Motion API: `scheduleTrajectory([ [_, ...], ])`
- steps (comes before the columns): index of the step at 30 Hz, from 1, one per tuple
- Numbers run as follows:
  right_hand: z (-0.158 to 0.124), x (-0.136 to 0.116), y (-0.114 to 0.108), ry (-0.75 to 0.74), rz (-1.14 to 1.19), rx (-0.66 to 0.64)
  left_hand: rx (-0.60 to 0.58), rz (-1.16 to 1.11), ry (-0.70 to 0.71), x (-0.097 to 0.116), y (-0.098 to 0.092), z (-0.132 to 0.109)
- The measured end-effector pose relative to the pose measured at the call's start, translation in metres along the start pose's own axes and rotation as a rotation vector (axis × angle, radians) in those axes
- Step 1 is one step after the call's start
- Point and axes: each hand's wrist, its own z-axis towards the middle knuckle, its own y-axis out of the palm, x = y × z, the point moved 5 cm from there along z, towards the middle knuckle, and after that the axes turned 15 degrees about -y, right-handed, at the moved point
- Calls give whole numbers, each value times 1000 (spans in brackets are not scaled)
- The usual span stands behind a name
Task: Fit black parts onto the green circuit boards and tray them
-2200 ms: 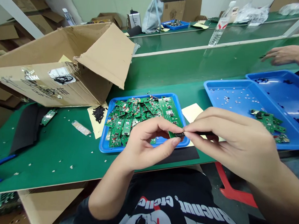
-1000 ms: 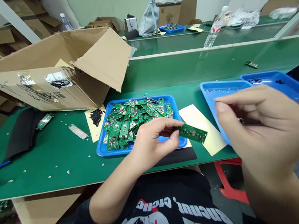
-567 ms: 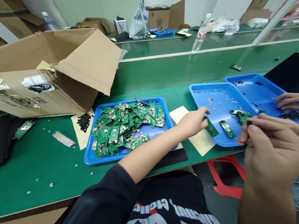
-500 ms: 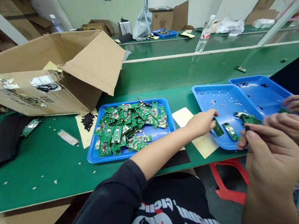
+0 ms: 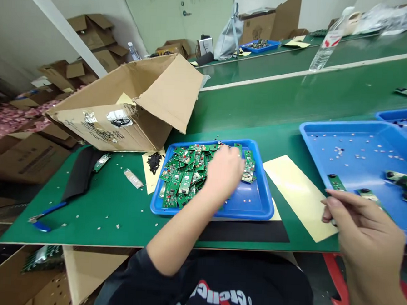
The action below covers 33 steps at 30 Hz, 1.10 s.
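My left hand (image 5: 225, 169) is over the heap of green circuit boards (image 5: 185, 174) in the left blue tray (image 5: 255, 205). Its fingers point down among the boards and are blurred, so their grip does not show. My right hand (image 5: 366, 225) is raised at the near left edge of the right blue tray (image 5: 313, 135), thumb and fingers pinched together. Whatever is in that pinch is too small or hidden to name. Just beyond its fingertips lies a circuit board with a black part (image 5: 336, 182); more boards lie farther right in that tray.
A yellow paper sheet (image 5: 290, 184) lies between the trays. Left of the boards are small black parts (image 5: 154, 161) on paper, a clear strip (image 5: 133, 179) and blue-handled cutters (image 5: 43, 221). An open carton (image 5: 102, 124) stands behind. A water bottle (image 5: 328, 45) stands at the back.
My left hand has gone from the right tray to the board heap in the left tray. The view has turned left; the co-worker's hands are out of sight. My right hand stays pinched.
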Motion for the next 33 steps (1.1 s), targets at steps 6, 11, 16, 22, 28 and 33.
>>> scheduleTrajectory([
  [6, -11, -18, 48, -55, 84, -207, 95, 85, -284, -49, 5, 36],
  [11, -17, -29, 70, -127, 151, -358, 94, 12, -252, -42, 9, 37],
  [16, -18, -36, 71, -205, 164, -401, 99, -188, -112, -44, -13, 13],
  [22, 4, -68, 67, -395, 116, -528, -314, -898, 81, -35, -17, -37],
  [28, 20, -107, 68, -691, -19, -694, -637, -1163, 80, -25, -14, -64],
  [33, 21, -115, 65, -716, -85, -808, -651, -1148, 83, -22, -16, -67],
])
